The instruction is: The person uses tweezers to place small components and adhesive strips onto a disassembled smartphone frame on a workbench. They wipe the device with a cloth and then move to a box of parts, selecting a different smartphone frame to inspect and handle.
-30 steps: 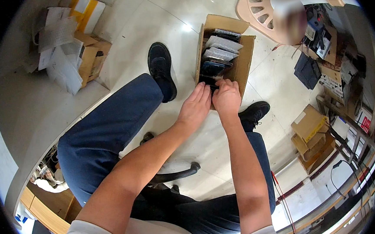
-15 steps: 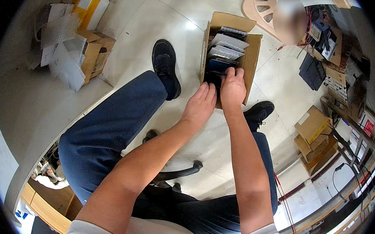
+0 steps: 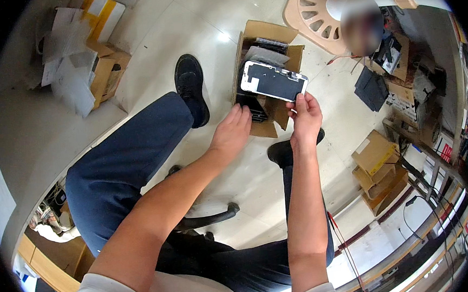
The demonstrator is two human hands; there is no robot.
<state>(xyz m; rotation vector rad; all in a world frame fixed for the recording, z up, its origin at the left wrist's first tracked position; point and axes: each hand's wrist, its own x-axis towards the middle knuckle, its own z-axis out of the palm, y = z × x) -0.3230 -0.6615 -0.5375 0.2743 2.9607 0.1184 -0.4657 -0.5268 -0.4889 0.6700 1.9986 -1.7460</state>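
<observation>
My right hand [image 3: 303,116] pinches a phone screen [image 3: 274,81] by its near right corner, thumb on top. The screen is raised and tilted over an open cardboard box [image 3: 294,59], its black back side with a white frame facing up. The fingers of my left hand [image 3: 233,128] are bent over the box's near left edge, close to some dark flat panels [image 3: 253,108] inside; its thumb is hidden. Farther back in the box, grey wrapped flat pieces [image 3: 267,56] stand in a row, partly covered by the screen.
The box is on the tiled floor between my shoes [image 3: 188,76]. A beige plastic base with a white pole [image 3: 311,10] is beyond it. Cartons [image 3: 375,152] lie right, a black flat panel [image 3: 371,88] far right. Another carton with bubble wrap [image 3: 104,73] is at left, beside the desk.
My right hand has come up and to the right out of the box with a phone screen. My left hand stays at the box's near edge. The whole view has shifted slightly.
</observation>
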